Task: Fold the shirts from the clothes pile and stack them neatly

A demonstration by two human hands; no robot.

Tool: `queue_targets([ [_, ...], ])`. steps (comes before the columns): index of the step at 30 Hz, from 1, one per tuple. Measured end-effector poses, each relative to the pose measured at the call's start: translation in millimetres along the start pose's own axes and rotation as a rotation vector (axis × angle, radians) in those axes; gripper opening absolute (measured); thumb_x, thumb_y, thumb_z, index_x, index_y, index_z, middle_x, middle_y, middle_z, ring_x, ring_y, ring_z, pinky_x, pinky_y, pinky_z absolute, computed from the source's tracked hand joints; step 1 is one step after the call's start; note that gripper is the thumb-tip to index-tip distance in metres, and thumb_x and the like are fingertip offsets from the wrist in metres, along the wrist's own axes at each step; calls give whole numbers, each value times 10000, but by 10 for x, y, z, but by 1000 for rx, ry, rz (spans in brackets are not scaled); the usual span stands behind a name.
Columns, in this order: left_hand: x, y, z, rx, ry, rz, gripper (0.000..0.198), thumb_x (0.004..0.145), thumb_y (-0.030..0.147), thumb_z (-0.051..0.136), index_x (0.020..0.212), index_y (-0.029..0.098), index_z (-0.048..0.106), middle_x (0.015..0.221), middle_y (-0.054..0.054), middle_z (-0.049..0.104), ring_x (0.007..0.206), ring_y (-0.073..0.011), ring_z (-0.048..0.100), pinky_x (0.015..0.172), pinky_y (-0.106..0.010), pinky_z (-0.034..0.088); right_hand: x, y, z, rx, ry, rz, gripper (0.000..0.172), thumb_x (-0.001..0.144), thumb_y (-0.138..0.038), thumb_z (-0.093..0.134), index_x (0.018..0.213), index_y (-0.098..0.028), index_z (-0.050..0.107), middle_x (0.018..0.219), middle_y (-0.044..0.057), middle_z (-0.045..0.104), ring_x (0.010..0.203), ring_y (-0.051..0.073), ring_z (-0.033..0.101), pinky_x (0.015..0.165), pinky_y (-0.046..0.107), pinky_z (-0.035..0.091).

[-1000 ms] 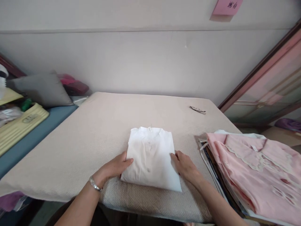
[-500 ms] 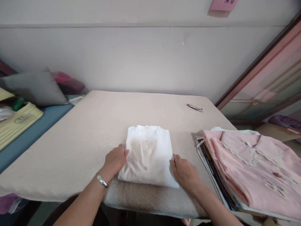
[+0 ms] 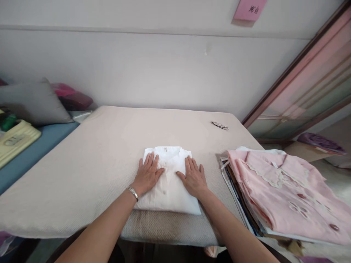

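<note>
A folded white buttoned shirt lies near the front edge of a beige padded table. My left hand rests flat on the shirt's left half, fingers stretched out, a silver bracelet on its wrist. My right hand lies flat on the shirt's right half, fingers spread. Neither hand holds anything. The shirt's collar shows just beyond my fingertips.
A stack of folded clothes topped by a pink lace-trimmed garment lies at the table's right. Small metal snips lie at the far right of the table. Left of the table are a grey cushion and a pale yellow case.
Both hands moved from the shirt's side edges onto its top and now lie flat there. The camera swung slightly to the right.
</note>
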State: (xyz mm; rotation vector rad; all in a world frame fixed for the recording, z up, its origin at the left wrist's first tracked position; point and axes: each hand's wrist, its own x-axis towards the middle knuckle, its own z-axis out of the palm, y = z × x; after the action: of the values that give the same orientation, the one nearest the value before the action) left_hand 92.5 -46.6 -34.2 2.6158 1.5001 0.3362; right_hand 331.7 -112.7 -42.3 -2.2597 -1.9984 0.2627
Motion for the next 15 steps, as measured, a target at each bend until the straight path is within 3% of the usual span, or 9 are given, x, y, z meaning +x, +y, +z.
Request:
queue_targets([
  [4,-185,270,-106,-1,109,10,622,1069,448,301,1566,77,339,1671,-219,237,1575,-341,145,1252,-613,152,-249,-236,-120,-40,136,-26,743,1055,-557,239,1603,-61,310,1692,194,208,1584,325,79,1242,595,42],
  [8,-489,529,65,-18,97,90,597,1056,334,321,1581,51,283,1678,-212,222,1582,-305,127,1268,-562,175,-556,-476,11,4,124,-156,679,1076,-479,155,1619,-97,294,1710,130,167,1590,274,78,1256,548,93],
  [11,-573,554,189,-3,27,103,588,1038,308,357,1570,61,320,1675,-197,244,1572,-319,170,1265,-587,170,-620,-458,173,26,46,-140,715,1064,-556,173,1627,-130,290,1705,119,187,1585,283,117,1248,559,124],
  [15,-513,516,207,0,11,103,588,1034,327,373,1574,98,340,1681,-182,234,1572,-334,164,1258,-619,166,-529,-267,254,-17,59,-81,841,1018,-685,231,1633,-112,259,1710,133,157,1585,307,99,1245,573,109],
])
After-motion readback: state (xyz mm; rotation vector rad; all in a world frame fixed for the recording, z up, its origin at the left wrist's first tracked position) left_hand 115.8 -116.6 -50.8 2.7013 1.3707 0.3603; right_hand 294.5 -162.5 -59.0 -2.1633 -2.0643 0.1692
